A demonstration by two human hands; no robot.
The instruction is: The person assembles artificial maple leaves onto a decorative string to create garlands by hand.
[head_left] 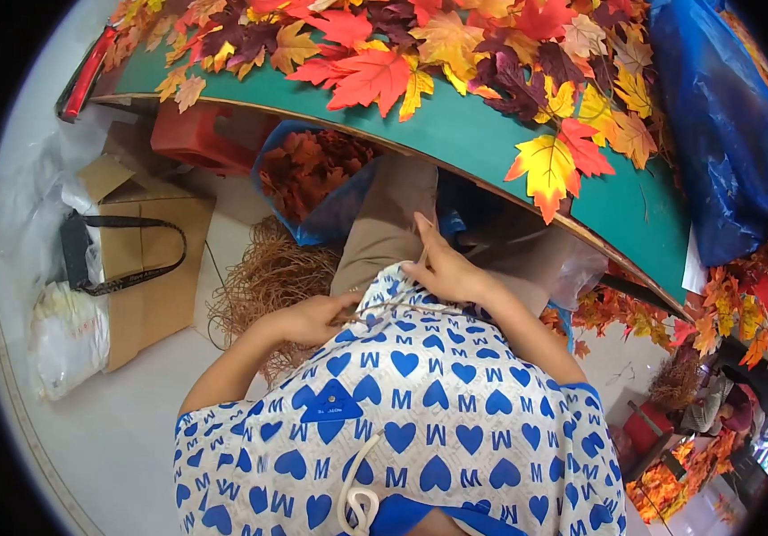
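My left hand (311,320) is at my lap, its fingers curled around the end of some thin brown stems (402,310). These stems run across my patterned shirt toward my right wrist. To the right, my right hand (446,270) is raised over my thigh with its fingers stretched out and the thumb apart from them. A thin strand may lie by that thumb, too fine to make out. Beside my left hand, a tangled bundle of brown stems (268,281) hangs next to my leg.
Ahead, a green table (469,134) carries many artificial maple leaves (371,80) and a blue plastic bag (728,134). Below it are a blue bag of dark red leaves (313,174) and a red plastic container (196,138). A cardboard box (156,268) stands at left.
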